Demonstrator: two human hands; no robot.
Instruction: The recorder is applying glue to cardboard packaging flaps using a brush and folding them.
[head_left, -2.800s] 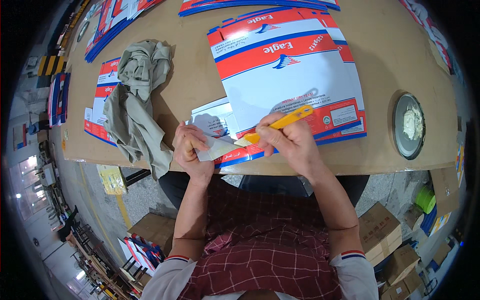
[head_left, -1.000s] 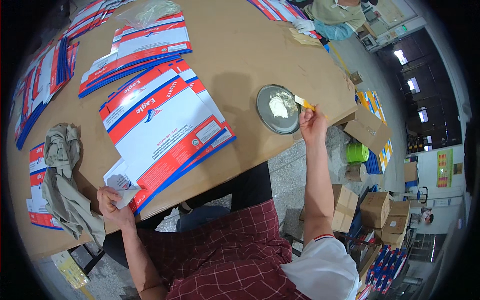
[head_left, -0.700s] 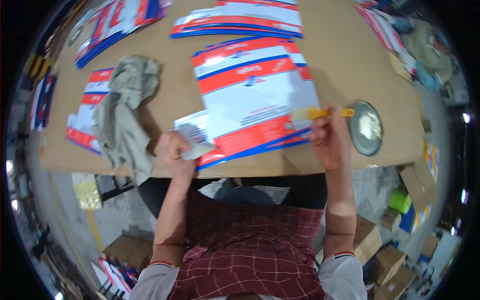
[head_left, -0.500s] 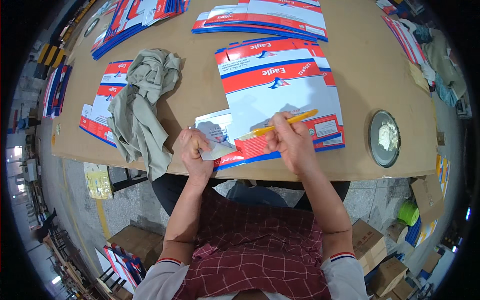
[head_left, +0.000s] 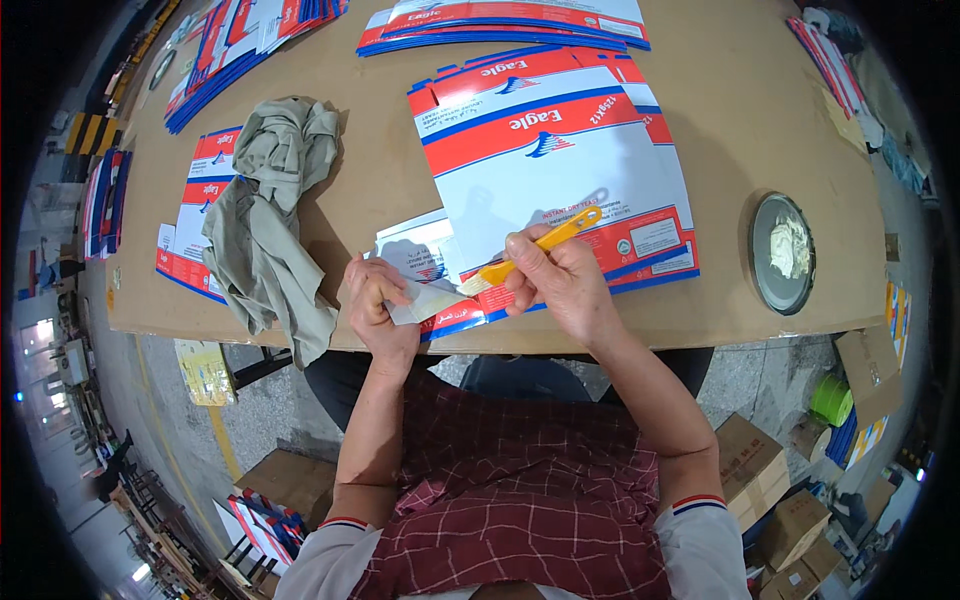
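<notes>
Brown worktable [head_left: 720,120], grey concrete floor [head_left: 180,420], cardboard boxes [head_left: 750,470] beneath, dim warehouse aisle at left

Brush [head_left: 530,255] bristles are partly hidden behind the left hand [head_left: 375,300] thumb & the small flap [head_left: 425,300]. The grey cloth [head_left: 265,230] covers part of one flat carton [head_left: 190,215]. Carton stacks [head_left: 250,40] at the top are cut off by the pic edge.

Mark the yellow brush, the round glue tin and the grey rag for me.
yellow brush [head_left: 545,243], head view, middle of its handle.
round glue tin [head_left: 783,253], head view, its dark inside beside the white paste.
grey rag [head_left: 265,215], head view, middle fold.
</notes>
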